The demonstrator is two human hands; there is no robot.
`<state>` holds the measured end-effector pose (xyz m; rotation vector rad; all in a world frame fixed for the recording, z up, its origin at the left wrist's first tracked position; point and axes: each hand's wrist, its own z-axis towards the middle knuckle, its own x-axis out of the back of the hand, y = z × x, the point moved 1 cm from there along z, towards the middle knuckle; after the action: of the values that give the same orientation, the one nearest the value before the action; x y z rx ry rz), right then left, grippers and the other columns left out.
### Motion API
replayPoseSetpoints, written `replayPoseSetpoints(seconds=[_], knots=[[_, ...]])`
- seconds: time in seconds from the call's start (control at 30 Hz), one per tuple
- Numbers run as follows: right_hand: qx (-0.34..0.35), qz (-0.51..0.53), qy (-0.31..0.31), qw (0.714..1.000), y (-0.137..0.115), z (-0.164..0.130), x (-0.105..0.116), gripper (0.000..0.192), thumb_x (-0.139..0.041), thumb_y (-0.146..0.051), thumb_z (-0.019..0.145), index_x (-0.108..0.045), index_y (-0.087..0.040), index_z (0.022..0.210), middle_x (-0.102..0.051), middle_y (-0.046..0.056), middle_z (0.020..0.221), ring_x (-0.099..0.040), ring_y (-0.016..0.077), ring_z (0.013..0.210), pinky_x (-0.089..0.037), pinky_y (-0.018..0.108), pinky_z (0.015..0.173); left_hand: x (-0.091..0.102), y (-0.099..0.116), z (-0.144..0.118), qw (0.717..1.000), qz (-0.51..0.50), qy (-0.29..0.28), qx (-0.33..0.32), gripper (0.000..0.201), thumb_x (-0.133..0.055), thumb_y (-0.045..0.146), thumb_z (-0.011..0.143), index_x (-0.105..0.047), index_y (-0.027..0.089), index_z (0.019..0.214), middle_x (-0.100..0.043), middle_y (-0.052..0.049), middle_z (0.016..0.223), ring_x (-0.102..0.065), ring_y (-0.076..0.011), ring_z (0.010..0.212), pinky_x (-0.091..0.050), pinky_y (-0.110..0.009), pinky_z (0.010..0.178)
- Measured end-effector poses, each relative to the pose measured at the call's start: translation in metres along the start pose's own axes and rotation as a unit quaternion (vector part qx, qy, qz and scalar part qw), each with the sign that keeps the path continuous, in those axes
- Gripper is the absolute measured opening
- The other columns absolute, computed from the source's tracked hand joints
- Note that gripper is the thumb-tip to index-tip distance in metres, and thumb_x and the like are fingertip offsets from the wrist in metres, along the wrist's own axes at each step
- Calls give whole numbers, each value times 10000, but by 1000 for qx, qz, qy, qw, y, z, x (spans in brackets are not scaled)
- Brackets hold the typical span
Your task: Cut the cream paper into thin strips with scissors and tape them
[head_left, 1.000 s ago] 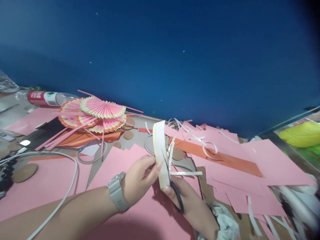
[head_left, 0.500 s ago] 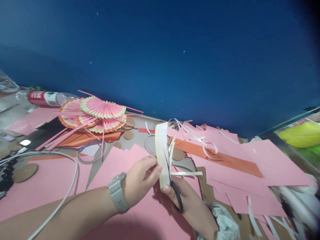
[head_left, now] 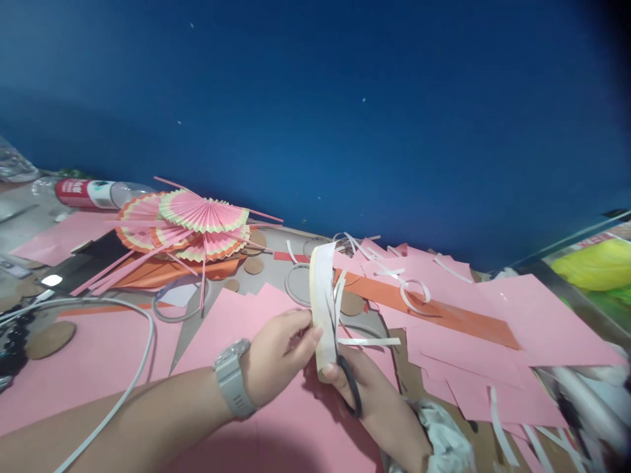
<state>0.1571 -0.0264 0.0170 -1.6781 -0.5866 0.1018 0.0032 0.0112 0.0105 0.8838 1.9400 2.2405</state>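
Between thumb and fingers, my left hand pinches a white paper strip with a pale yellow edge, held upright over pink paper. My right hand is closed round black-handled scissors, its thumb close to the strip's lower end. The scissor blades lie along the strip's right side, partly hidden by it. Narrow white slivers hang beside the strip, and another white sliver sticks out to the right. Pink sheets spread beneath both hands.
Pink and yellow pleated paper fans with thin sticks lie at the back left, near a plastic bottle. An orange strip rests on pink sheets at right. A white cable crosses my left forearm. Behind stands a blue wall.
The paper strip and both hands have shifted very slightly to the right. My grip on the strip and the scissors looks the same.
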Motion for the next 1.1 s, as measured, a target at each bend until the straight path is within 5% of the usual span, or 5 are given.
replayPoseSetpoints(seconds=[0.57,0.8,0.93,1.1], knots=[[-18,5,17,1000,0,-1,0,383,-422,-554,871,-546,-199,794,-612,32,731,-565,181,678,-465,285,596,-1,3,-1,998,-57,-17,-10,277,-355,213,921,-437,171,660,-459,44,584,-435,-83,533,-373,-204,569],[3,-5,-8,1000,0,4,1,394,-456,-538,862,-516,-166,746,-482,-7,684,-444,142,643,-404,257,584,3,2,-5,995,-79,9,-54,195,-395,247,901,-530,154,795,-545,-10,742,-488,-131,674,-393,-244,629],[19,-20,-22,999,0,5,2,380,-466,-529,859,-472,-182,703,-402,-29,660,-355,131,618,-322,245,554,3,0,-4,994,-87,52,-30,285,-328,303,939,-506,159,769,-493,11,673,-453,-114,625,-382,-229,594],[29,12,-40,999,-2,3,2,382,-452,-541,862,-466,-193,706,-435,-33,629,-396,128,575,-349,241,547,0,-1,-2,997,-71,34,-12,337,-327,350,941,-442,169,680,-451,30,592,-419,-94,535,-356,-213,525]])
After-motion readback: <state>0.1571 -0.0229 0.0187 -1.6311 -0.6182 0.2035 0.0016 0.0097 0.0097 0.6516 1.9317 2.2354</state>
